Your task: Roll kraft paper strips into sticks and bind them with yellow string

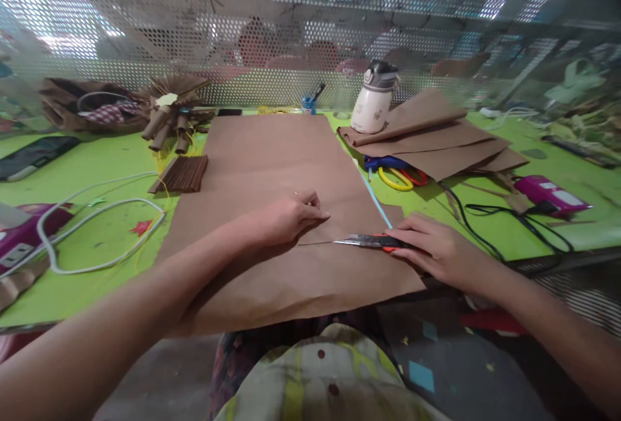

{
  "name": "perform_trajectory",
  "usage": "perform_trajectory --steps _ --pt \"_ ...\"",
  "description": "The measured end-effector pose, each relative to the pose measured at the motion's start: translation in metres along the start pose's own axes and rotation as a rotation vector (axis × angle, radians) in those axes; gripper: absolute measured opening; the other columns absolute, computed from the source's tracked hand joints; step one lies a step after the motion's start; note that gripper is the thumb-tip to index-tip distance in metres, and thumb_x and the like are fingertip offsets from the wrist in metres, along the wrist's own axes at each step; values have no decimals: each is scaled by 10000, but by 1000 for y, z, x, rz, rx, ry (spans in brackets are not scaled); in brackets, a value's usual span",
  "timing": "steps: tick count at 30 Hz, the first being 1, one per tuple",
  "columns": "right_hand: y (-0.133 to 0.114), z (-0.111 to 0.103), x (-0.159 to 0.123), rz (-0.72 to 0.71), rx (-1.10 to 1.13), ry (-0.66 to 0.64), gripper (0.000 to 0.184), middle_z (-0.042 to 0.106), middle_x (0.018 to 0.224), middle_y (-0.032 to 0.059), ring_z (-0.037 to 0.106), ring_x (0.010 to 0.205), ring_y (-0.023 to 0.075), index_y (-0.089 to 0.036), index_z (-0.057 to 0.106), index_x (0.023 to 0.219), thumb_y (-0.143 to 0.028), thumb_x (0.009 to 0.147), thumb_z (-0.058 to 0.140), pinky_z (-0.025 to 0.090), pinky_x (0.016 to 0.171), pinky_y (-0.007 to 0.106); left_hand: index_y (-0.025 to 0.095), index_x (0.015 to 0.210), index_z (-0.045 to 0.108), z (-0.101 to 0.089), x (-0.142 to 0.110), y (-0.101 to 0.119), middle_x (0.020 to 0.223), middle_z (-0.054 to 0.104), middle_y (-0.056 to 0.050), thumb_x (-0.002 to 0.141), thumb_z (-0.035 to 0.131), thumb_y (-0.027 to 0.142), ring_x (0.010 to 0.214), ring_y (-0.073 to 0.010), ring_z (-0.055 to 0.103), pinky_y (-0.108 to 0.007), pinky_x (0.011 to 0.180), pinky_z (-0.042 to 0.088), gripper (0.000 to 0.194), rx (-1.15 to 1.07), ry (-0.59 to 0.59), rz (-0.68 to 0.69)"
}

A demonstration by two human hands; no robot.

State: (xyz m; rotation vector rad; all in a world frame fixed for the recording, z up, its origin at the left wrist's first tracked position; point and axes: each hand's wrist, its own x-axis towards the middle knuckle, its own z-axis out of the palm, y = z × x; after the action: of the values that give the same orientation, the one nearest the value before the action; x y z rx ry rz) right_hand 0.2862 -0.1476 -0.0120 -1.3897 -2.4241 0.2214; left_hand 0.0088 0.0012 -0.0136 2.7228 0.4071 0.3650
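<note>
A large sheet of brown paper [272, 156] covers the middle of the table, and its near part hangs over the front edge. My left hand [295, 217] rests on it with the fingers curled and pinched together; whatever lies between the fingertips, if anything, is hidden. My right hand [431, 246] grips scissors [366, 240] with black and red handles. Their blades lie at the paper and point left, toward the space just below my left hand. From the tip, a thin dark line runs left across the paper.
Behind stand a white bottle [371, 101] and stacked brown sheets [436, 140], with yellow-handled scissors [395, 178] beside them. At left are rolled brown paper tubes [167, 127], a pleated brown piece [182, 174], a white cable [101, 272] and a phone [39, 156]. A purple power strip [550, 194] lies right.
</note>
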Motion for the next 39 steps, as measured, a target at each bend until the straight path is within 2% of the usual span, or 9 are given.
perform_trajectory --steps 8,16,21,25,33,39 --pt "-1 5 29 -51 11 -23 307 572 933 105 549 867 202 -167 606 1155 -281 894 491 466 755 337 186 1074 655 0 -1 -3 934 584 -84 938 351 296 787 -135 547 -236 676 407 351 21 -36 21" --pt "-5 0 12 17 28 -16 298 572 944 96 566 877 191 -178 602 1157 -257 894 487 476 762 314 188 1076 653 0 -1 -1 950 570 -88 939 342 293 790 -139 543 -239 678 407 356 28 -27 12" --pt "-14 5 23 21 5 2 295 578 945 105 558 887 208 -164 608 1140 -272 899 475 468 781 347 186 1057 661 -5 1 4 937 573 -81 934 360 277 781 -135 542 -232 670 404 338 -7 -47 -20" --pt "-12 6 30 12 41 -24 299 577 930 97 559 862 201 -176 608 1144 -286 900 477 466 757 337 184 1077 655 -6 0 4 955 566 -83 927 371 252 808 -139 544 -235 697 414 329 -6 -68 -18" --pt "-13 1 23 95 153 -64 285 561 923 73 550 866 179 -204 607 1142 -294 911 465 455 762 312 196 1081 651 -7 0 4 961 560 -73 910 402 225 792 -131 536 -235 702 423 304 -30 -87 -31" --pt "-21 1 22 103 92 -60 286 577 925 80 559 856 193 -208 616 1132 -301 911 461 465 759 335 187 1093 649 -8 1 7 945 561 -73 903 421 221 778 -128 538 -235 692 429 299 -24 -63 -51"
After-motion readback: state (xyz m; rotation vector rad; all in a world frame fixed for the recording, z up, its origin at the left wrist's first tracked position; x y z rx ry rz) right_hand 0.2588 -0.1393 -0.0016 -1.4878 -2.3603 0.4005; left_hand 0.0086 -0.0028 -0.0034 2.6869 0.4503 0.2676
